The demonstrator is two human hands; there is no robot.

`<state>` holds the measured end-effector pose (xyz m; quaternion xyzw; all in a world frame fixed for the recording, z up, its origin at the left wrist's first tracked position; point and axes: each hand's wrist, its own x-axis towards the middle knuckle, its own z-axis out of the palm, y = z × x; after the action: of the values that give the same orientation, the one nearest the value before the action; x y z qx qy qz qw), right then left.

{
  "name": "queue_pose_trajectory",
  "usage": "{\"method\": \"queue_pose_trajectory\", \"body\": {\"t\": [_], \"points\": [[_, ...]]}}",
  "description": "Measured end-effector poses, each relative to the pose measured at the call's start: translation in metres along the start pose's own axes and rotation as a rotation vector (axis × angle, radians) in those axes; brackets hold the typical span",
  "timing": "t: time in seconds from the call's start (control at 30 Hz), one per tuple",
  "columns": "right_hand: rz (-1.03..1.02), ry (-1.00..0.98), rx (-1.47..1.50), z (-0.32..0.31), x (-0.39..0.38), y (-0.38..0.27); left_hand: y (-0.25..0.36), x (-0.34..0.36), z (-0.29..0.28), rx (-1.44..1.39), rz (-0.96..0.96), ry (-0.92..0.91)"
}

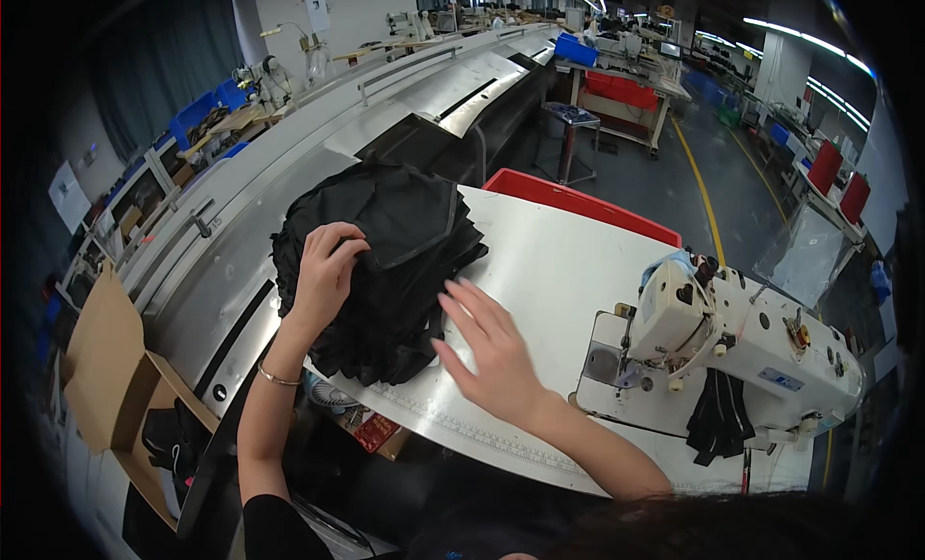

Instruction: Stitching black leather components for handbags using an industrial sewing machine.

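Left hand: curled at black fabric stack; pinch cannot be confirmed
Right hand: spread, nothing held
Surface, left edge: stack could be toppled by hard tugging

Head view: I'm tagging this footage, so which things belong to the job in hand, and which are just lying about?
Likely in the job:
black fabric stack, left hand at it, right hand open beside it
white table
perhaps the sewing machine, which neither hand touches

Apparently just about:
cardboard box
red bin
red thread cones
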<state>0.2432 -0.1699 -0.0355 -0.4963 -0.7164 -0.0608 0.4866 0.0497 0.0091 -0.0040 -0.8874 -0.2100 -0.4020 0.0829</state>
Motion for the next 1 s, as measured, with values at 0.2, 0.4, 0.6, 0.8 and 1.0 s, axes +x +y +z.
{"method": "queue_pose_trajectory", "body": {"t": [0.2,0.4,0.6,0.8,1.0], "points": [[0.381,0.019,0.203,0.141,0.082,0.031,-0.017,0.007,0.007,-0.107,0.009,-0.041],[0.852,0.643,1.43,0.061,0.119,0.077,-0.049,0.006,0.012,0.072,-0.383,-0.654],[0.345,0.791,0.863,-0.078,0.111,0.082,-0.044,0.004,0.003,0.177,-0.276,-0.629],[0.314,0.032,0.098,-0.071,-0.006,0.037,-0.014,0.056,-0.003,0.246,-0.378,-0.699],[0.062,-0.322,-0.259,-0.065,-0.181,-0.009,0.152,0.043,0.048,-0.521,-0.076,-0.368]]}}
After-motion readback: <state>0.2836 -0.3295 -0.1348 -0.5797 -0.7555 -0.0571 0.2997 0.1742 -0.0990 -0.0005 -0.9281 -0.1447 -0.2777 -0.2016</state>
